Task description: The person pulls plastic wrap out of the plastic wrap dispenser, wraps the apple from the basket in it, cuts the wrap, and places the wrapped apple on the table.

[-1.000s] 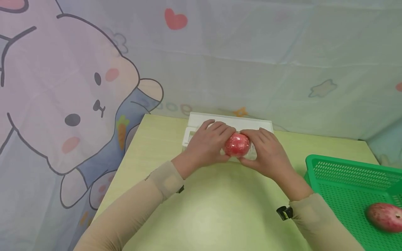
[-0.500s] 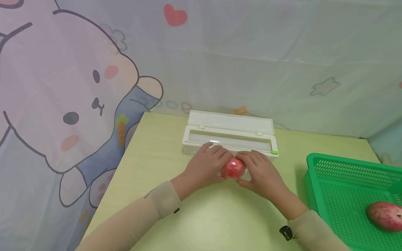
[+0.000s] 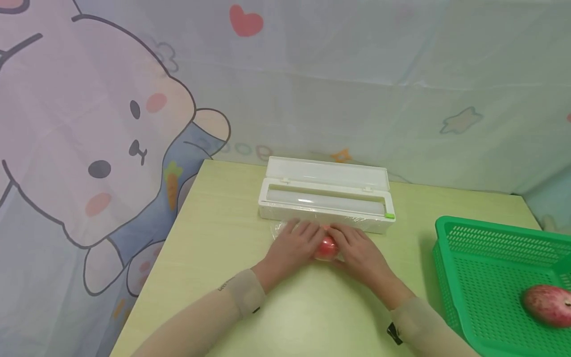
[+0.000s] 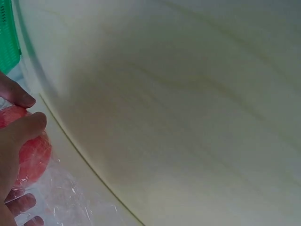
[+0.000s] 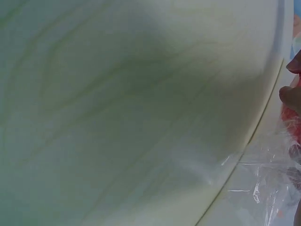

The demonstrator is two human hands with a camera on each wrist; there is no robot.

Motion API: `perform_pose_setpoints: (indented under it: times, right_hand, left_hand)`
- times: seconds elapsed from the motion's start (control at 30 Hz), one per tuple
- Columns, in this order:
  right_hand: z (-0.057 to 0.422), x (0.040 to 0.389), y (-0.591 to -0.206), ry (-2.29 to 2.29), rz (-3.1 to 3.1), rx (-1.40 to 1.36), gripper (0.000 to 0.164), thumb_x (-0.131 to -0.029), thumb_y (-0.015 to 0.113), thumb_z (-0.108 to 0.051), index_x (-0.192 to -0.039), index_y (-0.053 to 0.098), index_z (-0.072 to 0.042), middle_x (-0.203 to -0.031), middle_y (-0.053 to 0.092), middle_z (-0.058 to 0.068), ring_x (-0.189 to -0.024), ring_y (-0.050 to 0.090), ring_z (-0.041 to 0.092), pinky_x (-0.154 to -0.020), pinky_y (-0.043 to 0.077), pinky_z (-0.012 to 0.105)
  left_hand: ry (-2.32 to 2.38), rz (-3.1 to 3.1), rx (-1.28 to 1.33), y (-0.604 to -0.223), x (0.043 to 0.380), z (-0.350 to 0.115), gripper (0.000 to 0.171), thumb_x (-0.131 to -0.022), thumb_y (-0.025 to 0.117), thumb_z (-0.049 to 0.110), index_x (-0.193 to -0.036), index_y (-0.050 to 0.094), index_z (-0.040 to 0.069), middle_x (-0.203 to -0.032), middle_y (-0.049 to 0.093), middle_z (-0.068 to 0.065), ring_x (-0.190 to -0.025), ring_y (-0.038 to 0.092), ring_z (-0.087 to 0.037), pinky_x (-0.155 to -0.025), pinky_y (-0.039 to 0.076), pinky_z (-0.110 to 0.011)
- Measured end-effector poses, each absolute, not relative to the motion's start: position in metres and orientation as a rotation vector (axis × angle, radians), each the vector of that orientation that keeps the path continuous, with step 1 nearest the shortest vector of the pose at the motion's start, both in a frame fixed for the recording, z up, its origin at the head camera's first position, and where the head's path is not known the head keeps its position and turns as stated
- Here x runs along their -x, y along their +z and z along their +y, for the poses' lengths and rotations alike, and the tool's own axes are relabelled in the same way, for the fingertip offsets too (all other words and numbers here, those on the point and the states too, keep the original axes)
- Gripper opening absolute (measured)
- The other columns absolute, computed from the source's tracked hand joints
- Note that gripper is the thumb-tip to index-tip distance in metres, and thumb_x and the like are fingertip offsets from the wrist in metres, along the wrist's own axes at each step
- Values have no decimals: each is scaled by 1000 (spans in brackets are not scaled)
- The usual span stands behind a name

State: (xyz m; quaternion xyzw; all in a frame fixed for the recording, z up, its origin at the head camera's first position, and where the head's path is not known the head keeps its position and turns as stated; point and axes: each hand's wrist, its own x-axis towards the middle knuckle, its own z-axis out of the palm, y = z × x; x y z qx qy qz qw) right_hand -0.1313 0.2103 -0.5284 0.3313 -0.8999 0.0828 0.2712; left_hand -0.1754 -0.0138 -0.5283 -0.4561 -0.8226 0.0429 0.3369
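Note:
Both hands hold a red apple wrapped in clear cling film, low over the table just in front of a white cling film dispenser. My left hand grips its left side and my right hand its right side. Loose, crinkled film spreads beyond the apple in the left wrist view. In the right wrist view, film trails below the apple, which is mostly cut off by the frame edge. The dispenser's lid is raised, showing the film roll.
A green plastic basket stands on the right of the pale wood-look table. Inside it lies another red, speckled fruit. A printed cloth with a cartoon rabbit hangs behind the table.
Both hands have carried the wrapped apple from over the dispenser back toward the person and slightly left. The dispenser, hidden before by the hands, is now mostly uncovered.

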Motion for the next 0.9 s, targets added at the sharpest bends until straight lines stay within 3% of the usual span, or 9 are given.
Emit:
perform_pose_setpoints:
  times: [0.17, 0.47, 0.73, 0.9]
  right_hand:
    - [208, 135, -536, 226, -2426, -884, 88, -62, 105, -14, -132, 55, 2, -128, 62, 21, -112, 66, 38, -94, 60, 51]
    - [209, 139, -543, 235, -2438, -876, 88, -62, 105, -11, -132, 53, 1, -129, 60, 23, -109, 66, 40, -95, 60, 51]
    - [211, 139, -543, 214, -2461, -913, 73, -70, 96, -7, -131, 55, -1, -133, 59, 19, -115, 63, 36, -93, 59, 49]
    - [214, 136, -540, 204, -2474, -905, 70, -78, 92, -13, -139, 57, -3, -139, 61, 19, -124, 63, 36, -97, 58, 52]
  left_hand:
    - [133, -2138, 1184, -536, 178, -12, 30, -96, 72, 19, -124, 63, 14, -114, 64, -1, -105, 65, -19, -96, 54, -34]
    - [173, -2098, 1188, -542, 180, -11, 28, -98, 71, 10, -125, 63, 12, -112, 63, -2, -103, 64, -20, -97, 55, -33]
    - [167, -2162, 1209, -546, 179, -13, 30, -98, 72, 10, -127, 62, 12, -115, 62, -3, -109, 63, -22, -104, 54, -37]
    - [164, -2181, 1185, -542, 177, -16, 35, -97, 75, 22, -128, 62, 15, -119, 63, -2, -112, 64, -21, -104, 55, -40]
